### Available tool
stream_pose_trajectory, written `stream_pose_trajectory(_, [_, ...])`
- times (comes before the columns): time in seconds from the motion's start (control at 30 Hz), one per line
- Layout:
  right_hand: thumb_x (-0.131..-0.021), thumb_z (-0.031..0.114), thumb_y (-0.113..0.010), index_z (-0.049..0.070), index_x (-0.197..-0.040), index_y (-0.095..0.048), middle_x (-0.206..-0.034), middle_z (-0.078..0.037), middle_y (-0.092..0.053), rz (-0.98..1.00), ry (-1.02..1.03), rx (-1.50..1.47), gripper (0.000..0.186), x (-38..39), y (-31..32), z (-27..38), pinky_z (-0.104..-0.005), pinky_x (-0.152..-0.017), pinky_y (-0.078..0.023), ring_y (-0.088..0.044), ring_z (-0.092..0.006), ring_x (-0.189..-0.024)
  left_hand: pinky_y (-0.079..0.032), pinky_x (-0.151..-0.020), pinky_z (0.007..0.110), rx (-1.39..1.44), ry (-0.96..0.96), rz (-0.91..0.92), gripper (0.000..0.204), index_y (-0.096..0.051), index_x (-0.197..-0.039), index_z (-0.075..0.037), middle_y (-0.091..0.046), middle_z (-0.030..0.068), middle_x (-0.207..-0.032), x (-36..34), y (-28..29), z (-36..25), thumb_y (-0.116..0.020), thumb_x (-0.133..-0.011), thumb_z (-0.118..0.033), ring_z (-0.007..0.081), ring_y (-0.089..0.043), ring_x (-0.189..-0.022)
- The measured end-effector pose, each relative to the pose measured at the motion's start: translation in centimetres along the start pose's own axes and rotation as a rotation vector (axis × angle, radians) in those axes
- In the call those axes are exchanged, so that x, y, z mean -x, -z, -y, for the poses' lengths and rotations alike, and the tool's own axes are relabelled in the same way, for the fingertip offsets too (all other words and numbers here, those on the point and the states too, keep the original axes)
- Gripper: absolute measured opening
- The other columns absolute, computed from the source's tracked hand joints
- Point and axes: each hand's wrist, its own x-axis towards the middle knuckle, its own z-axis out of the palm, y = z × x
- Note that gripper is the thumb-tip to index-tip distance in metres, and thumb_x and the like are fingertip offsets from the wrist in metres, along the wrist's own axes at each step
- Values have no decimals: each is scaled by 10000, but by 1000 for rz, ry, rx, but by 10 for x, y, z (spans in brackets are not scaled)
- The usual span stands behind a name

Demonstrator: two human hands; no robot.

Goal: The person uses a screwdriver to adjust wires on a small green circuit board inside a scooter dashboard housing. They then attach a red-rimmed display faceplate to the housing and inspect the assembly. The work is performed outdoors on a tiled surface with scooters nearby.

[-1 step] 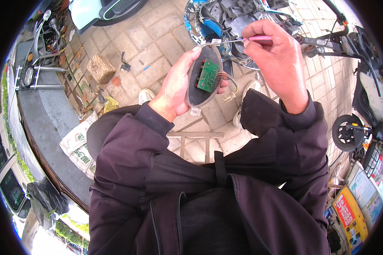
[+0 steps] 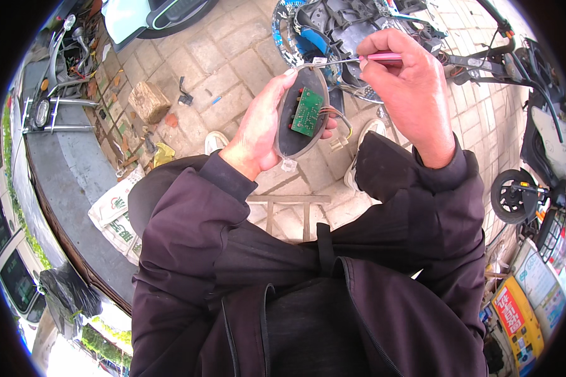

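Dark grey oval plastic housing (image 2: 287, 139) clasped in the left hand (image 2: 262, 129); slim pink-handled metal-shafted tool (image 2: 385, 56) pinched in the right hand (image 2: 410, 81).
The housing is held above pale block paving (image 2: 195, 63); it is best braced firmly, with the tool pressed lightly and kept clear of the rectangular green circuit board (image 2: 307, 113). Tip contact at the upper rim appears likely but is not clearly resolved. Green printing is carried by the white fabric sack (image 2: 114, 207); pale lettering is borne by the red-and-yellow panel (image 2: 510, 308) farther off.
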Motion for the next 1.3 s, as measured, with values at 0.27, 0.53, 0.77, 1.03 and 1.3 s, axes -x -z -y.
stream_pose_trajectory(0.27, [-902,52,-693,18,-1013,-696,-877,-3,-682,7,43,-28,116,-1,-2,-3,-243,-747,-515,-623,-55,-808,-617,-854,451,12,-3,2,565,-511,-1328,28,-673,272,-1103,-1,2,2,-383,-1093,-470,341,-723,-946])
stream_pose_trajectory(0.53, [-960,121,-698,30,-1165,-669,-905,-60,-731,16,2,139,226,-1,0,1,-274,-748,-532,-672,-131,-797,-619,-842,445,-12,-4,-15,567,-518,-1331,19,-680,258,-1094,-2,3,3,-393,-1090,-479,336,-725,-939])
stream_pose_trajectory(0.77, [-943,77,-708,51,-1274,-620,-1016,-71,-716,-2,11,-249,343,-3,-7,-5,-276,-808,-551,-668,-110,-910,-616,-847,440,-7,7,-9,568,-520,-1335,14,-683,258,-1095,-3,4,3,-399,-1088,-482,333,-725,-943])
stream_pose_trajectory(1.03, [-955,98,-695,36,-1218,-635,-1011,-77,-707,124,-91,117,277,0,3,-3,-247,-776,-530,-658,-86,-912,-613,-857,443,-29,0,-30,570,-552,-1331,4,-695,262,-1121,-3,5,3,-385,-1092,-486,362,-727,-980])
stream_pose_trajectory(1.3, [-941,98,-707,-9,-1214,-625,-1020,-93,-711,-37,33,-195,304,0,-12,1,-264,-826,-530,-661,-99,-937,-617,-836,438,-9,-9,-15,563,-522,-1332,15,-685,256,-1085,-3,4,3,-394,-1092,-478,331,-724,-928])
